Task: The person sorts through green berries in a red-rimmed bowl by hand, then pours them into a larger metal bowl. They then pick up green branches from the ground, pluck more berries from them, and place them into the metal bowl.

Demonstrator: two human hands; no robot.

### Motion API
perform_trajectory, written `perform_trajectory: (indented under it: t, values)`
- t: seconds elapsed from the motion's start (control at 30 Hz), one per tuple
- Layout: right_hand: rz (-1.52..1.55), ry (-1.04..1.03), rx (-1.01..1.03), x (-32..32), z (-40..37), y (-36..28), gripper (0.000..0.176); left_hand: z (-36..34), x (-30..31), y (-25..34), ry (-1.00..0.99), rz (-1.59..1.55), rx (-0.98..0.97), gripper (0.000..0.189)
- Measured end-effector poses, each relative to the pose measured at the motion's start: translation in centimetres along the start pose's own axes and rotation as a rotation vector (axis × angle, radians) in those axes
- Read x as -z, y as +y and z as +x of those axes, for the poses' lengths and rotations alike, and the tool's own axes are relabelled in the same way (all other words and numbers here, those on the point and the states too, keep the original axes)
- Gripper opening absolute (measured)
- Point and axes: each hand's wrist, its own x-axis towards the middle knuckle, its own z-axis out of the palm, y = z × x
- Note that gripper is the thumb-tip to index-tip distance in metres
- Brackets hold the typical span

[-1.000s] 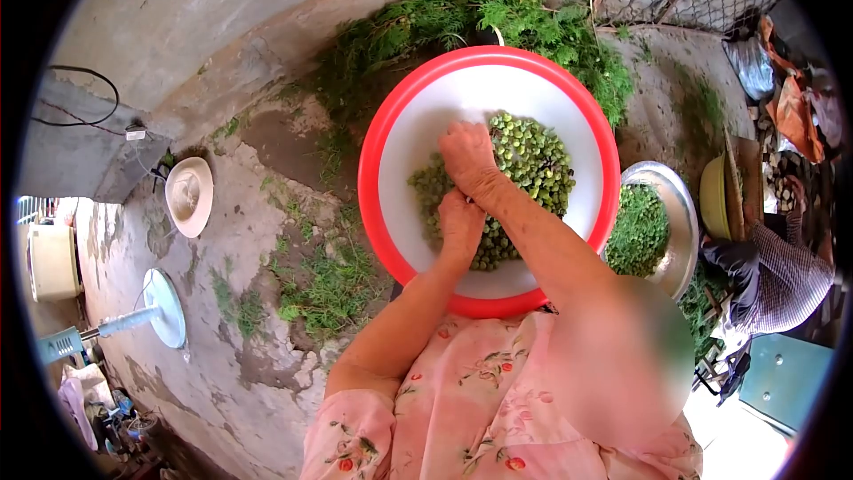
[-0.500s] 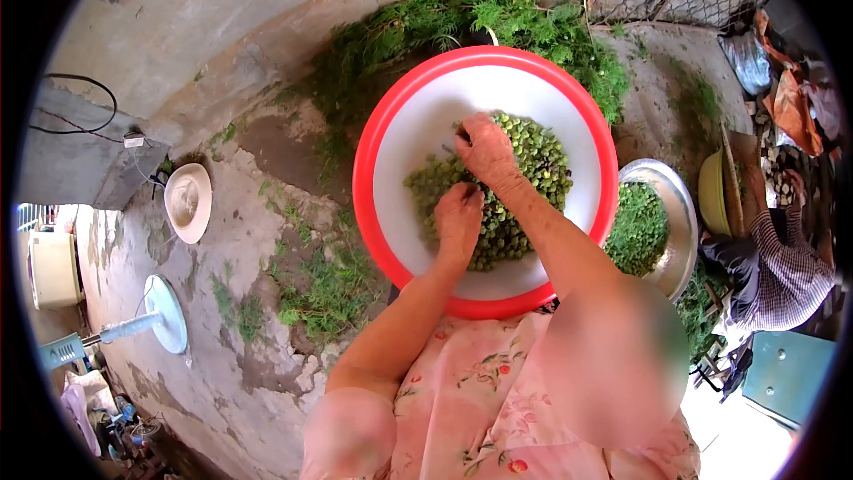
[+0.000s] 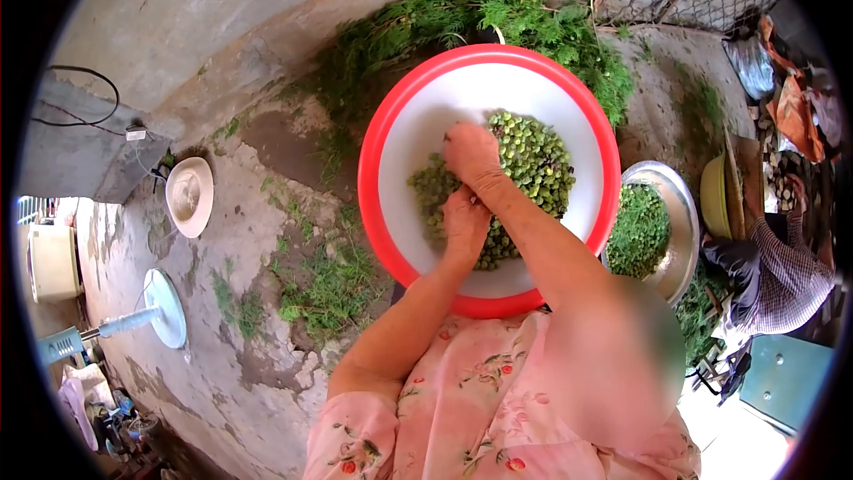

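Right hand (image 3: pixel 472 153) beside roundish green fruits (image 3: pixel 535 158)

The basin (image 3: pixel 369 169) is round and wide, with a thick red rim and a smooth white interior. It stands with its opening facing up. The green pieces (image 3: pixel 538 164) are small and rounded, and lie loose in a spread heap across the middle of the basin floor. Colour ranges from pale to deep green, with some darker units mixed in. The left portion appears duller and shaded; the right portion is brighter. Part of the heap is hidden.
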Motion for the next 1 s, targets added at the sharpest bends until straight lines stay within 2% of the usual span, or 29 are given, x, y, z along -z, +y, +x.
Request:
perform_trajectory:
  t: [0.1,0.3,0.4,0.5,0.7,0.83,1.0]
  values:
    - [0.275,0.054,0.002,1.6,-0.5,0.5,0.008,0.9,-0.3,-2.1,-0.035,-0.029,0.031,0.014]
    - [0.065,-0.129,0.212,2.7,-0.6,1.4,0.019,0.5,-0.3,-1.4,-0.034,-0.050,0.044,0.014]
    - [0.141,-0.157,0.217,3.7,-1.1,1.9,0.022,0.5,-0.4,-1.9,-0.033,-0.088,0.059,0.012]
    - [0.222,-0.168,0.308,3.5,-1.1,4.0,0.025,0.3,-0.3,-1.9,-0.034,-0.053,0.040,0.012]
    - [0.186,-0.118,0.104,5.3,-3.5,4.4,0.025,0.6,-0.1,-2.5,-0.062,0.002,0.008,0.016]
    - [0.035,0.176,0.334,3.1,-3.3,5.3,0.016,0.4,-0.2,-1.8,-0.061,-0.023,0.031,0.015]
    - [-0.135,0.184,0.368,0.9,-2.3,4.9,0.011,0.6,-0.3,-2.1,-0.068,-0.004,0.085,0.014]
